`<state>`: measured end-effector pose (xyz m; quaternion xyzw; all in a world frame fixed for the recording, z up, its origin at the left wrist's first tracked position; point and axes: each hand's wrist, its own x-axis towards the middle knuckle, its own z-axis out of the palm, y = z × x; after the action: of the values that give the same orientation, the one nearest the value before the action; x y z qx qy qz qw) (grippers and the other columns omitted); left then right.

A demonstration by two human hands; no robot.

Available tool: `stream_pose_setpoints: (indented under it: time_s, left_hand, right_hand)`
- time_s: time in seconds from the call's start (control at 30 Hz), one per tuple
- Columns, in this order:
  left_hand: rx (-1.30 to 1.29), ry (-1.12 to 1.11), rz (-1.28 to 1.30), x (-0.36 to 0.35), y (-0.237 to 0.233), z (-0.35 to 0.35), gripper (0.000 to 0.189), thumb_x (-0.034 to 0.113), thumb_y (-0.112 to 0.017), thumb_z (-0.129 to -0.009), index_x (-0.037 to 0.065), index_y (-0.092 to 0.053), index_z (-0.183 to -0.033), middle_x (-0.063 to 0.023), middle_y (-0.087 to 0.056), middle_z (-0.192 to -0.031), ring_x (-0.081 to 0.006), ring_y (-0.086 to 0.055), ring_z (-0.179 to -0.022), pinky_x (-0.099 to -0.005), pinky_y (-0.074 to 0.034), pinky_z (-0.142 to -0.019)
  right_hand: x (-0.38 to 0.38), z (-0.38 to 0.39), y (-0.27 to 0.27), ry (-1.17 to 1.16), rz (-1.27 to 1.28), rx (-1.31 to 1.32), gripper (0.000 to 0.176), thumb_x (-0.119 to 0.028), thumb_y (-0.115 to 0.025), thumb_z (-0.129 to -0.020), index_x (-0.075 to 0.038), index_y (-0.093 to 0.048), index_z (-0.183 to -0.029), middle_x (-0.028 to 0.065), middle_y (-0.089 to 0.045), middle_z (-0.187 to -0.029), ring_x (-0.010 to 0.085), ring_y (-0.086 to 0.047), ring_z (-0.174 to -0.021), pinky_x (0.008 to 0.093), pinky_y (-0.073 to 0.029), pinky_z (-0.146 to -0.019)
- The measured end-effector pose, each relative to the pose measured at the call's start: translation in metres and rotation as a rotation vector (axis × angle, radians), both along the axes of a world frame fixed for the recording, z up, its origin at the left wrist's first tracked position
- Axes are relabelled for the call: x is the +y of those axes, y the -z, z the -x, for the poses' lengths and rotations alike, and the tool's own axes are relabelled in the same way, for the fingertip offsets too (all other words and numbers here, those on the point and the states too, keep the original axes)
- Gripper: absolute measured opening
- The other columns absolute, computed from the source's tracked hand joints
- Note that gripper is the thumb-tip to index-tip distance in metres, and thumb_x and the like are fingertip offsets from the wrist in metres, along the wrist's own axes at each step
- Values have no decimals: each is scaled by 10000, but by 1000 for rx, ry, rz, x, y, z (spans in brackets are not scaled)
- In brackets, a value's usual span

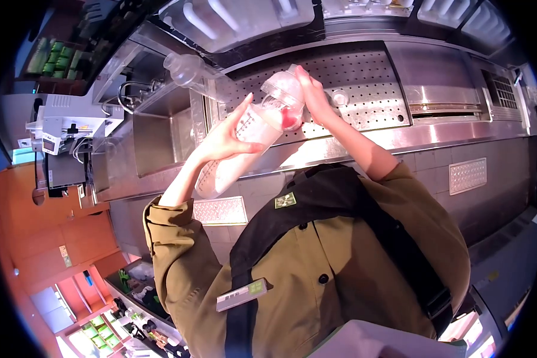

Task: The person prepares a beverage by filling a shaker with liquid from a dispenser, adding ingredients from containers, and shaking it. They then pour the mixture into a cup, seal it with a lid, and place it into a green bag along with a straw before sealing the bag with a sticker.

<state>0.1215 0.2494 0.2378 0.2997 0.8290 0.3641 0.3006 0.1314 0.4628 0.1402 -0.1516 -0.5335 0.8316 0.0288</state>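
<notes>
My left hand (230, 140) is wrapped around a tall clear measuring shaker (221, 173) with dark scale marks. The shaker is tilted, its mouth up against a clear plastic cup (278, 95), and pale contents show through its wall. That cup is in my right hand (310, 94), with fingers closed around its far side. A red patch shows inside the cup near the shaker's mouth. Both are above the perforated steel drain tray (370, 77). Another clear shaker (191, 73) stands just left of the cup.
A small clear round piece (340, 97) sits on the drain tray. To the left are a steel sink (161, 137) and a white machine (71, 122). Clear bins with white handles (221, 18) line the back. The counter's steel front edge (411, 134) runs close before me.
</notes>
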Motion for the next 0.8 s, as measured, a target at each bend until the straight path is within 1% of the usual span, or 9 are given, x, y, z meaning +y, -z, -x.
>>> stream_pose_setpoints:
  time_s: [0.03,0.07,0.1,0.3,0.4,0.53,0.6,0.8]
  left_hand:
    - [8,5,35,2,-3,1,1042,293,-780,-580,71,-155,-1383,-229,-377,-1298,-269,-382,-1206,-326,-286,-994]
    - [27,18,60,2,-3,1,1039,297,-778,-581,76,-156,-1384,-228,-384,-1293,-271,-390,-1200,-327,-293,-990]
    - [47,31,85,2,-4,3,1037,301,-776,-583,81,-157,-1385,-226,-392,-1288,-274,-398,-1194,-327,-299,-986]
    - [59,72,120,3,-4,11,1028,338,-766,-589,100,-162,-1386,-224,-446,-1239,-285,-451,-1147,-332,-341,-956]
    - [68,82,141,4,-6,14,1024,350,-761,-593,113,-160,-1388,-224,-469,-1214,-289,-474,-1120,-336,-355,-943]
    - [90,83,139,3,-3,19,1017,346,-759,-597,127,-161,-1390,-214,-485,-1198,-290,-491,-1096,-334,-361,-936]
    - [44,77,162,7,-10,18,1019,342,-761,-597,132,-158,-1391,-208,-487,-1198,-291,-491,-1095,-332,-361,-935]
    - [5,93,175,8,-16,18,1025,341,-764,-600,126,-150,-1392,-204,-464,-1228,-290,-465,-1125,-329,-347,-947]
  right_hand:
    - [-1,0,-1,22,-28,2,642,-491,-443,-857,51,-457,-1199,139,-542,-1120,167,-495,-1025,270,-361,-888]
    - [-2,-1,-3,44,-55,2,640,-491,-440,-859,52,-460,-1196,137,-542,-1120,168,-495,-1026,271,-360,-890]
    - [-5,-4,-6,90,-38,11,637,-498,-429,-862,59,-483,-1166,129,-556,-1085,162,-498,-1003,269,-358,-885]
    - [-3,-1,5,124,-100,45,632,-511,-423,-862,79,-529,-1063,115,-593,-931,148,-520,-871,264,-394,-806]
    - [-2,1,10,149,-169,26,625,-509,-424,-861,84,-541,-1018,119,-596,-875,149,-525,-833,267,-405,-775]
    - [0,-1,5,175,-141,10,626,-509,-429,-857,87,-545,-1011,131,-597,-871,155,-526,-837,269,-403,-775]
    - [2,0,7,172,-158,-12,628,-509,-431,-855,89,-545,-1011,133,-598,-879,158,-526,-841,270,-402,-777]
    - [2,4,21,157,-108,40,632,-497,-434,-856,89,-525,-1073,144,-601,-910,162,-527,-863,267,-398,-791]
